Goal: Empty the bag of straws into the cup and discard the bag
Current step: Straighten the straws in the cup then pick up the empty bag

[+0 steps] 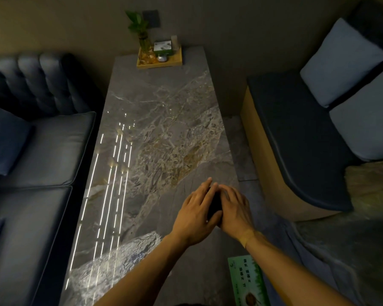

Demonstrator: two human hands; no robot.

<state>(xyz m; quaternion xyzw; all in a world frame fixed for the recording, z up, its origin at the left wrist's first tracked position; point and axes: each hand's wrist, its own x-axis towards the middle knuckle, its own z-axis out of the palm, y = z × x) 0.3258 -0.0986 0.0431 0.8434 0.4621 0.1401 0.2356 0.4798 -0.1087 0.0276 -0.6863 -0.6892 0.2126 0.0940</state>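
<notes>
— Cup or bag, which is that dark thing point(214, 206) between the hands?

— Can't tell. It is a small dark shape, mostly covered, low over the near right part of the surface point(159, 120). No straws show.

— How do the hands sit on it?

— Left hand point(196, 214) lies against its left side, fingers stretched forward and close together. Right hand point(233, 209) curves over its right side, fingers bent around it. Both touch it; how firmly they grip is hidden. A pale band crosses the right wrist.

— What's nearest of all?

— A flat green printed card point(248, 283) at the bottom edge, partly under the right forearm, with text and a round picture on it.

— And the surface itself?

— Long, polished grey stone with pale veins and a brownish patch mid-way. Thin bright light streaks reflect along its left half, and a whitish crystalline patch sits near the lower left.

— On either side?

— Left, a dark smooth leather-like sofa point(38, 151) with a tufted back. Right, a curved bench point(296, 140) with a dark padded seat, tan side and pale square cushions.

— Far end?

— A shallow wooden tray point(142, 64), rectangular, holding a leafy plant point(137, 25) in a clear glass vase, a small box point(163, 46) and a little rounded silvery object.
</notes>
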